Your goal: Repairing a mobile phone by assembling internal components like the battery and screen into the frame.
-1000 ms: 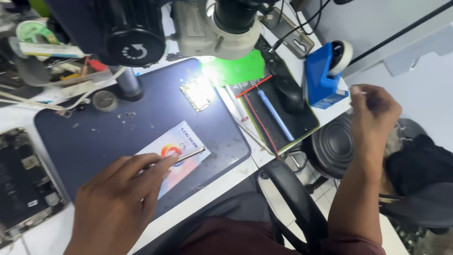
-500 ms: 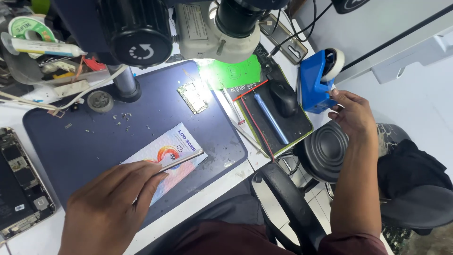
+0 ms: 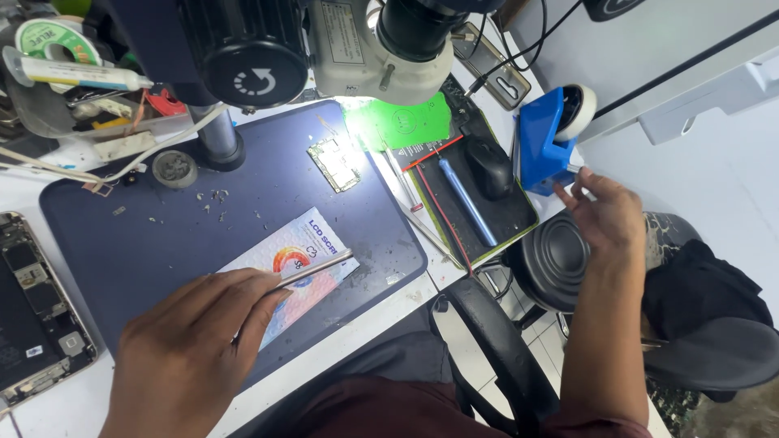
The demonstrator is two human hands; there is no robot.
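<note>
Opened phone (image 3: 36, 304) at far left edge of bench. Left hand (image 3: 191, 349) closed around metal tweezers (image 3: 312, 270), tips resting on a printed card (image 3: 296, 272) lying on the dark blue mat (image 3: 162, 243). Small circuit board (image 3: 337, 161) under the microscope (image 3: 389, 40). Right hand (image 3: 604, 215) at blue tape dispenser (image 3: 544, 142), fingers pinched, apparently on the tape end; contact unclear

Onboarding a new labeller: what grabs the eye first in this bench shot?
The bright green card, lit under the microscope head at top centre, beside a small circuit board on the dark blue mat. At lower left, the left hand holds metal tweezers over a printed packet. At right, the right hand touches the blue tape dispenser.
</note>
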